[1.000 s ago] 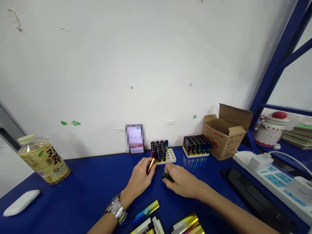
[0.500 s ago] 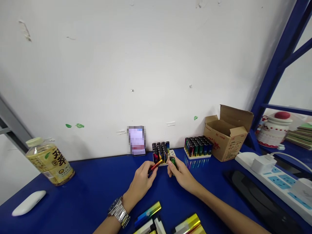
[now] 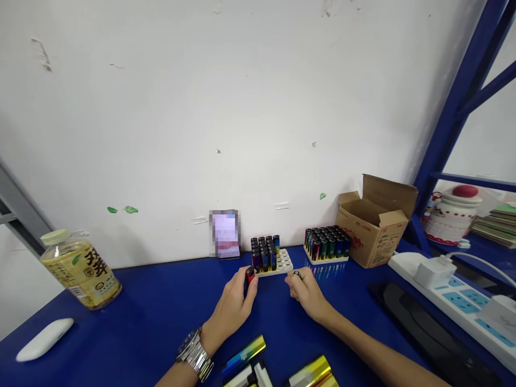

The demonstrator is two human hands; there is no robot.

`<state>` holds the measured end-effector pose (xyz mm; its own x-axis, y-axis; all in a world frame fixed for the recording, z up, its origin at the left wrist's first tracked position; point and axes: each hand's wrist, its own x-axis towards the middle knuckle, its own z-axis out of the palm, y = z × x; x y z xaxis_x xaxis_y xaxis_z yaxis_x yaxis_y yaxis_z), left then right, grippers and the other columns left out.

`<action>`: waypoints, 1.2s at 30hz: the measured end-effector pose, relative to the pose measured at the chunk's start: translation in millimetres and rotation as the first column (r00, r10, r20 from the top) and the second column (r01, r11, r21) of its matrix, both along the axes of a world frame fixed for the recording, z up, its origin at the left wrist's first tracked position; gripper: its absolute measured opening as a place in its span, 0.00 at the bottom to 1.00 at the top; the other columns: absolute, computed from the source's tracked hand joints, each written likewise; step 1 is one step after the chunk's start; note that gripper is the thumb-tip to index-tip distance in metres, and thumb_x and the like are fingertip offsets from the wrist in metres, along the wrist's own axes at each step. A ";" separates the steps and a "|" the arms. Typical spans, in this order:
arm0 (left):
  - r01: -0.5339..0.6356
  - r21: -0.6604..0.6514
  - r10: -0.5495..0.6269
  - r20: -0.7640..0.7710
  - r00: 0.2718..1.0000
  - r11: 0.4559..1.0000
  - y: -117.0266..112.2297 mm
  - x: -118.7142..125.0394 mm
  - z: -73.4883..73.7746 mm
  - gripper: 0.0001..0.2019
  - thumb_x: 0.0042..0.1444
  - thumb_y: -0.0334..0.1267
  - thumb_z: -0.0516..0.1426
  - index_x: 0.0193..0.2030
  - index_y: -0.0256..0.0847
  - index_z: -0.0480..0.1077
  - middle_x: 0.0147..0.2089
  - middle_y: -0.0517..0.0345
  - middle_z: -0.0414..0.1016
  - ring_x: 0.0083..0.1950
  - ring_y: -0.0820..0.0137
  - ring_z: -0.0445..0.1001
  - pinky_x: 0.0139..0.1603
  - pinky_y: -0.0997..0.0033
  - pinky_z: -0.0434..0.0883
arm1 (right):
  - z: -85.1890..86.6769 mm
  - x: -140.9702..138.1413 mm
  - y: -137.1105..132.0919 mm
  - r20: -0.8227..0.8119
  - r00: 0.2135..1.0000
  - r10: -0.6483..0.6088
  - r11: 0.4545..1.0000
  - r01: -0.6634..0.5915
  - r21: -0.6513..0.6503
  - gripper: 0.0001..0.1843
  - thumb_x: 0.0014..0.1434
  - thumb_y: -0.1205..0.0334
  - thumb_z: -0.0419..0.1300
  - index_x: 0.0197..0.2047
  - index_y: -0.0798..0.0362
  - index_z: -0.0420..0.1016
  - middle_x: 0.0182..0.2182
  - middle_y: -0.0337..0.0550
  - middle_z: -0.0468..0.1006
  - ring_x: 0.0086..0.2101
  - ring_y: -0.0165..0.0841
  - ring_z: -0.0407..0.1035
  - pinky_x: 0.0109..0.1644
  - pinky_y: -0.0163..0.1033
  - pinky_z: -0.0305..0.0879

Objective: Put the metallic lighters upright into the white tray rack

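Red tube (image 3: pixel 250 274): held in the left grip (image 3: pixel 229 302), its black top uppermost, just beside the near left corner of the front tray (image 3: pixel 278 272).
Left grip: thumb and fingers clamped on the red tube.
Right grip (image 3: pixel 308 294): fingers curled tightly around a dark-topped piece (image 3: pixel 297 274); the fingers hide most of it, so it is probably another tube, but hard to be sure.
Front tray: white, just beyond the two grips; upright black-topped tubes (image 3: pixel 265 256) fill its left part, and holes show on its right.
Second tray (image 3: pixel 328 261): beyond the right grip and to its right, packed with upright black-topped tubes.
Blue and yellow tube (image 3: pixel 244 357): on the bench (image 3: pixel 153 328), nearer the body than the left grip.
Gold tubes (image 3: pixel 312 372): nearer the body than the right grip.
Wristwatch (image 3: pixel 197 359): on the wrist behind the left grip.
Phone (image 3: pixel 226 236): propped against the wall, beyond the left grip.
Cardboard box (image 3: pixel 371 239): flaps up, beyond and right of the right grip, next to the second tray.
Bottle (image 3: pixel 83 271): well left of the left grip.
Power strip (image 3: pixel 435 287): well right of the right grip.
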<state>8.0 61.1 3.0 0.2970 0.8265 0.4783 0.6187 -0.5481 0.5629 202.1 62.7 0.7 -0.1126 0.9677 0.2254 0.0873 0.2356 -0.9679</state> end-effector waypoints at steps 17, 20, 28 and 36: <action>-0.135 0.128 0.155 -0.164 0.974 0.983 2.2 2.1 -0.4 0.19 0.59 0.47 0.50 0.19 0.43 0.53 0.14 0.66 0.57 0.17 0.75 0.58 0.24 0.72 0.53 | 2.7 -1.2 -1.5 0.148 0.989 0.015 0.997 -0.027 0.078 0.22 0.52 0.52 0.52 0.14 0.50 0.47 0.13 0.31 0.48 0.19 0.24 0.45 0.23 0.34 0.43; -0.194 0.199 0.228 -0.162 0.960 0.961 3.5 3.5 -2.8 0.18 0.55 0.43 0.51 0.16 0.43 0.53 0.12 0.65 0.55 0.15 0.76 0.56 0.23 0.72 0.52 | 1.8 -1.2 -1.1 0.186 0.982 0.013 0.996 -0.029 0.085 0.23 0.53 0.50 0.52 0.14 0.50 0.48 0.13 0.31 0.48 0.18 0.24 0.45 0.23 0.34 0.43; -0.228 0.207 0.256 -0.120 0.959 0.951 6.3 1.7 -3.2 0.19 0.55 0.44 0.49 0.15 0.43 0.55 0.12 0.64 0.57 0.14 0.77 0.57 0.22 0.74 0.54 | -0.3 -0.1 -1.2 0.067 0.996 0.054 0.996 -0.059 0.070 0.24 0.57 0.44 0.51 0.19 0.52 0.56 0.14 0.32 0.53 0.19 0.25 0.49 0.23 0.34 0.47; -0.223 0.225 0.269 -0.202 0.942 0.949 6.8 3.3 -5.5 0.19 0.56 0.45 0.50 0.16 0.43 0.56 0.12 0.64 0.60 0.15 0.75 0.61 0.22 0.73 0.54 | -10.8 -0.4 7.8 -0.204 0.978 0.046 0.999 -0.042 0.026 0.27 0.63 0.38 0.41 0.38 0.53 0.66 0.24 0.37 0.63 0.25 0.30 0.59 0.31 0.36 0.59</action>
<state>11.3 67.9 -2.5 0.2160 0.7842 0.5818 0.8464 -0.4474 0.2888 201.7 70.5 -10.2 -0.1047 0.9575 0.2687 -0.1225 0.2557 -0.9590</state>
